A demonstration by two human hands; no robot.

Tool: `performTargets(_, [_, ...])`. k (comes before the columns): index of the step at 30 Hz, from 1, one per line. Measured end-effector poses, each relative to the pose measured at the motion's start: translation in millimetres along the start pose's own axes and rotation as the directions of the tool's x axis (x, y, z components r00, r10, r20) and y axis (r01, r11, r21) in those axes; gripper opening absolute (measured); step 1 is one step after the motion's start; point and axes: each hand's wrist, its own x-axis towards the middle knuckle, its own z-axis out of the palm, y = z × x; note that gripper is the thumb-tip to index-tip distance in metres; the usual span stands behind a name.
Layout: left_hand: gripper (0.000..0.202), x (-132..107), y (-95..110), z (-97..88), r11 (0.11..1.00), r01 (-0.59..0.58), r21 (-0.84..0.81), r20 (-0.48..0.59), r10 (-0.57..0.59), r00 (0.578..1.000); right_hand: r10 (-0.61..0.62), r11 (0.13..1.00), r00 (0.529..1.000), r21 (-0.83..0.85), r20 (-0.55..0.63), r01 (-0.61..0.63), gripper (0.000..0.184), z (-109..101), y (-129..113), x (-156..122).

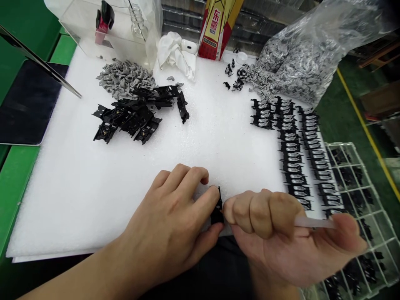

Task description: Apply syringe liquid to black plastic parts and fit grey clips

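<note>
Near the front edge of the white foam sheet (78, 183), my left hand (176, 214) pinches a small black plastic part (217, 215) between thumb and index finger. Much of that part is hidden by the fingers. My right hand (275, 225) is closed in a fist just to the right, its little-finger side against or very near the black part. A whitish, narrow handle-like piece (314, 222) shows between its curled fingers and thumb. The other end of this piece is hidden in the fist, so its kind is unclear.
Loose black parts (128, 118) and small grey pieces (125, 79) lie heaped at back left. Black parts with grey pieces stand in rows (293, 158) at right, beside a crate (375, 200). A clear bag of grey pieces (300, 50) and a red-gold box (215, 31) stand behind.
</note>
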Motion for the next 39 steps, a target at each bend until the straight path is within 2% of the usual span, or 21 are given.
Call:
performTargets(5, [0.032, -0.2, 0.3, -0.5, 1.000, -0.001, -0.002, 0.002, 0.001, 1.000, 0.051, 0.997, 0.995, 0.053, -0.089, -0.047, 0.067, 1.0, -1.4, -4.9])
performTargets(15, [0.033, -0.6, 0.8, -0.6, 1.000, 0.002, 0.004, 0.003, -0.002, 1.000, 0.066, 0.995, 0.993, 0.083, -0.095, -0.058, 0.068, -0.7, -1.8, -8.6])
performTargets(22, [0.033, -0.9, 0.3, -0.1, 1.000, 0.001, -0.003, 0.005, -0.001, 1.000, 0.057, 0.998, 0.994, 0.045, -0.092, -0.053, 0.064, 0.1, -2.6, -10.3])
performTargets(26, [0.032, -0.7, -0.5, 0.0, 1.000, -0.002, 0.007, 0.010, 0.002, 1.000, 0.158, 0.986, 0.984, -0.046, -0.079, -0.162, 0.062, 5.4, -4.9, -10.6])
performTargets(32, [0.034, 1.1, -0.2, -0.4, 1.000, -0.001, 0.014, 0.015, 0.001, 1.000, -0.035, 0.999, 0.995, 0.027, -0.088, 0.038, 0.069, 3.8, -0.8, -8.3])
performTargets(39, [0.033, -0.2, 0.7, 0.4, 1.000, -0.006, 0.002, 0.000, 0.006, 1.000, -0.052, 0.997, 0.992, -0.055, -0.111, 0.046, 0.069, 6.9, 1.0, -9.3])
